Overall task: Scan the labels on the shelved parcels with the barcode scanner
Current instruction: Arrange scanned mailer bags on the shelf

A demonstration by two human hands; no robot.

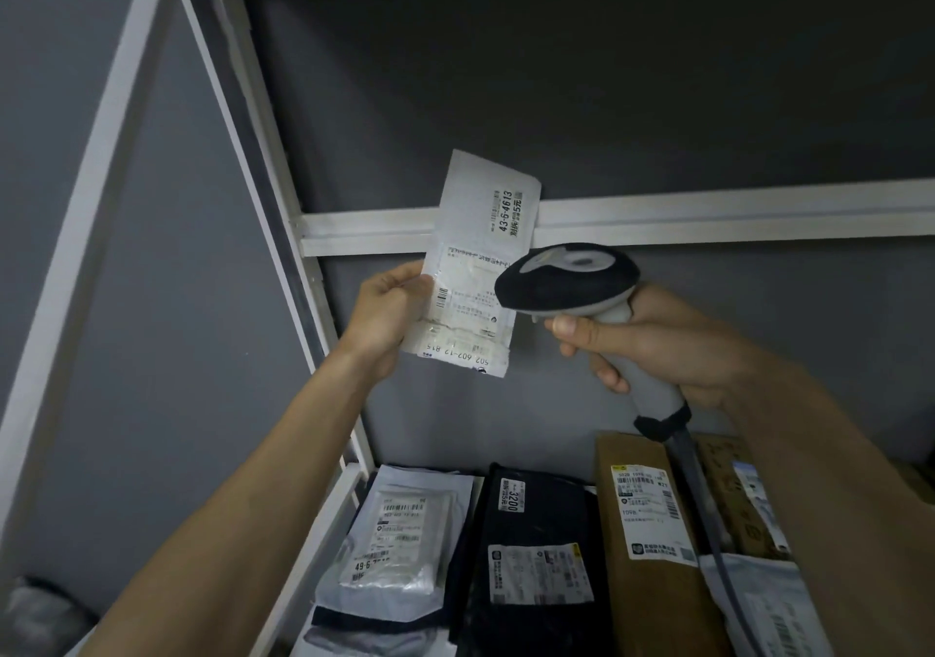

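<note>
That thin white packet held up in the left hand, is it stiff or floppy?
The white packet probably is light: the left hand pinches just one edge. It stands up unsupported, so likely fairly flat and semi-stiff, though its crinkled surface suggests it would bend easily.

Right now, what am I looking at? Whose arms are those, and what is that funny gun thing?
There is only one picture, taken by a camera worn on a person's head, so you see their own two arms reaching out. The right hand grips a barcode scanner, a tool that reads the striped codes on labels. The left hand pinches a thin white parcel and holds it up in front of the scanner. Below, on a white shelf, lie more parcels: a clear bag, a black bag and a brown box, each with labels.
</note>
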